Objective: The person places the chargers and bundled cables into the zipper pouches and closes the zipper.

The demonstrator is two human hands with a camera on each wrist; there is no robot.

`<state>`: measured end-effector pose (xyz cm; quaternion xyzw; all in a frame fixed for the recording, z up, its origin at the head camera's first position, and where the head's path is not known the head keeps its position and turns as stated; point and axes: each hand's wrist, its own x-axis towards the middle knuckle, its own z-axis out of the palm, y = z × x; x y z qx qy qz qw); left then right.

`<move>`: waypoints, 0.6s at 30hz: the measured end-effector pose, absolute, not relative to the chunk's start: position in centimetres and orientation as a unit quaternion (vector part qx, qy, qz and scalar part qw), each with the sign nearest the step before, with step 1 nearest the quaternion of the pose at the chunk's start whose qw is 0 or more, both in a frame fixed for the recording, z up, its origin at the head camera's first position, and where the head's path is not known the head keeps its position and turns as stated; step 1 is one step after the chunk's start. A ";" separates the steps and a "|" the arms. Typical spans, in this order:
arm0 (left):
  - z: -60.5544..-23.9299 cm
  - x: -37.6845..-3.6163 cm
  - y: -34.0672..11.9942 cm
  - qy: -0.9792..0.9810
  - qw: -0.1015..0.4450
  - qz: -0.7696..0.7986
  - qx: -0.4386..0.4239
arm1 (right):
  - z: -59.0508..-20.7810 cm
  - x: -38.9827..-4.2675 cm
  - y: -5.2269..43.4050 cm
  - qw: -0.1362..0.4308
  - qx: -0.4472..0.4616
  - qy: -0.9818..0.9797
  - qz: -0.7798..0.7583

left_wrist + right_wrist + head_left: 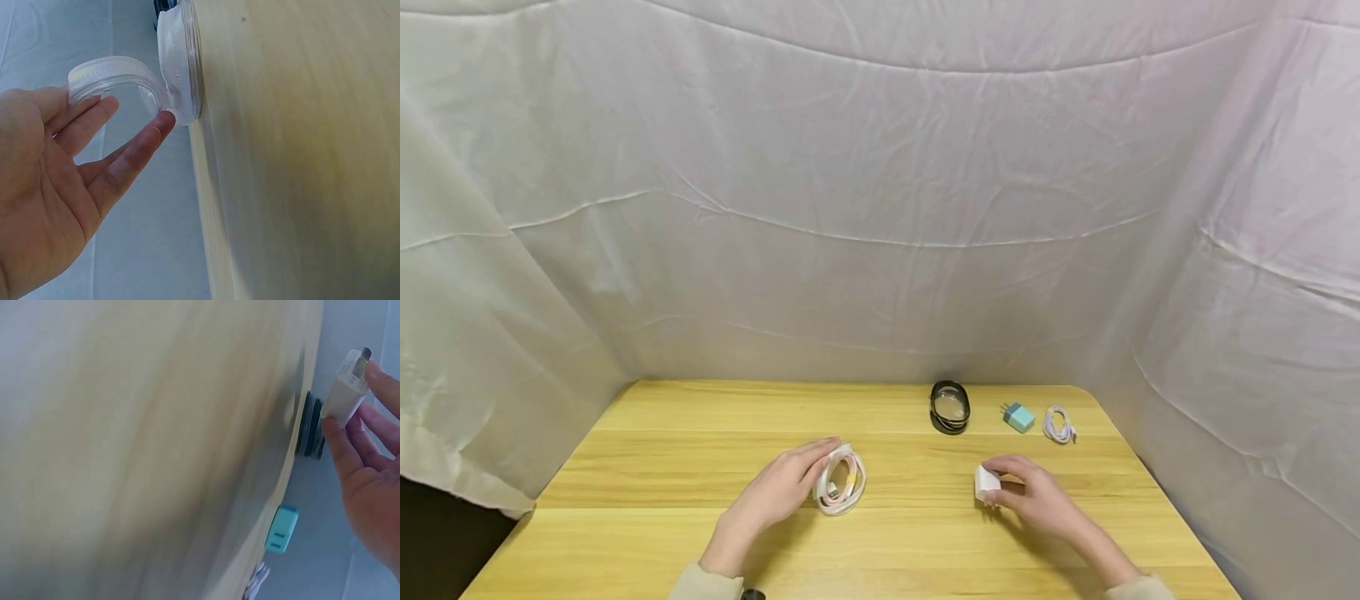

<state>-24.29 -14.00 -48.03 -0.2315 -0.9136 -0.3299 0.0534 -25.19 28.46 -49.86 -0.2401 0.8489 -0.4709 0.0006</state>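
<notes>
The right hand (1037,497) pinches a white charger (987,483), prongs toward the worktop's (662,467) left edge; the left hand's (778,492) straight fingers touch a coiled white cable (841,483).

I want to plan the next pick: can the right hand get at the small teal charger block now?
Probably not at once: the right hand already holds a white charger plug. The teal charger block has nothing in front of it.
</notes>
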 end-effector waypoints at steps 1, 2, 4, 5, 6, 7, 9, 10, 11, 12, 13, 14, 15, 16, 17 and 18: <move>-48.1 -24.3 -14.0 -0.914 0.053 -0.330 -0.231 | -49.8 -25.3 28.2 0.003 -0.241 0.848 -0.472; -48.1 -24.3 -14.0 -0.914 0.052 -0.330 -0.231 | -49.8 -25.3 27.9 0.006 -0.242 0.846 -0.474; -48.0 -24.3 -14.0 -0.913 0.051 -0.332 -0.231 | -49.6 -25.5 27.3 0.012 -0.246 0.844 -0.477; -48.0 -24.3 -14.0 -0.913 0.051 -0.332 -0.230 | -49.5 -25.6 27.0 0.014 -0.248 0.842 -0.479; -48.0 -24.3 -14.0 -0.913 0.051 -0.332 -0.230 | -49.4 -25.7 26.7 0.016 -0.250 0.841 -0.479; -48.0 -24.3 -14.0 -0.913 0.051 -0.332 -0.230 | -49.3 -25.7 26.4 0.017 -0.254 0.840 -0.480; -48.0 -24.3 -14.0 -0.913 0.051 -0.333 -0.231 | -49.2 -25.9 25.8 0.019 -0.260 0.837 -0.481; -48.1 -24.3 -14.0 -0.913 0.051 -0.333 -0.232 | -49.1 -25.9 25.5 0.019 -0.264 0.837 -0.480; -48.1 -24.3 -14.0 -0.913 0.052 -0.332 -0.232 | -49.1 -26.0 25.2 0.019 -0.267 0.835 -0.480; -48.1 -24.3 -14.1 -0.913 0.052 -0.333 -0.232 | -49.1 -26.1 24.9 0.019 -0.271 0.834 -0.480; -48.1 -24.3 -14.1 -0.913 0.052 -0.332 -0.232 | -49.1 -26.2 24.6 0.017 -0.277 0.833 -0.479; -48.1 -24.3 -14.1 -0.913 0.052 -0.332 -0.232 | -49.0 -26.2 24.3 0.015 -0.280 0.832 -0.478; -48.1 -24.3 -14.1 -0.913 0.052 -0.331 -0.232 | -49.0 -26.3 24.0 0.013 -0.284 0.831 -0.479; -48.1 -24.3 -14.1 -0.913 0.052 -0.331 -0.232 | -49.0 -26.4 23.6 0.011 -0.288 0.830 -0.479; -48.1 -24.2 -14.1 -0.913 0.051 -0.332 -0.232 | -48.9 -26.5 23.3 0.010 -0.292 0.828 -0.479; -48.1 -24.2 -14.1 -0.913 0.051 -0.333 -0.233 | -48.9 -26.6 23.0 0.007 -0.297 0.826 -0.478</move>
